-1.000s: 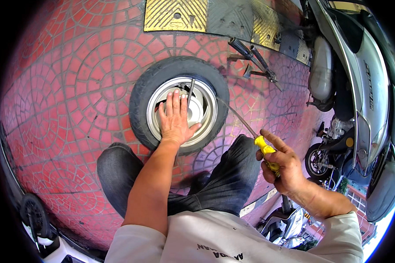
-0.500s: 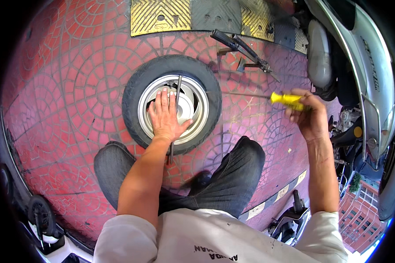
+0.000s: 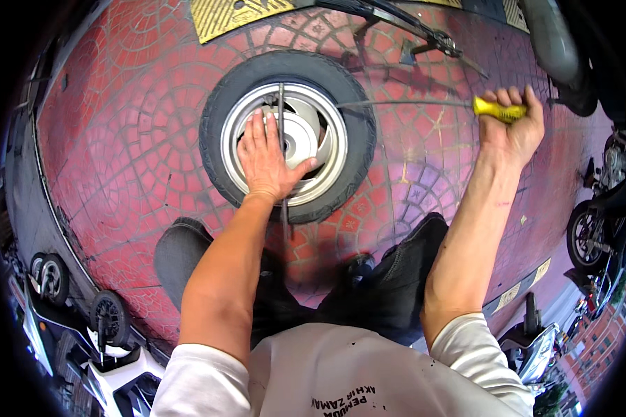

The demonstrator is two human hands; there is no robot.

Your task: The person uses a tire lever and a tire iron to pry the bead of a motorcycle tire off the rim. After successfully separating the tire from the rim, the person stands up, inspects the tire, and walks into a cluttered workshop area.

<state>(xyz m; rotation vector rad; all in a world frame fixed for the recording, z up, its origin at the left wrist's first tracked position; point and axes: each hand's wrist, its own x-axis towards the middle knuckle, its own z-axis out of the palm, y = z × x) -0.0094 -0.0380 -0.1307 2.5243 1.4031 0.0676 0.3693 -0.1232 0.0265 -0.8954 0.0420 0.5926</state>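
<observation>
On the red paved ground there is one small wheel with one black tyre and one silver rim, and one metal bar lies across it. Two hands are visible, the left hand and the right hand, with one yellow-handled screwdriver. One yellow ramp plate is at the top.

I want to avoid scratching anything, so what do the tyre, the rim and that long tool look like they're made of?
Tyre: matt black rubber, by its dull look. Rim: silvery painted or bare metal, lightly glossy. Long tool: thin grey metal shaft with a glossy yellow handle, probably plastic.
</observation>
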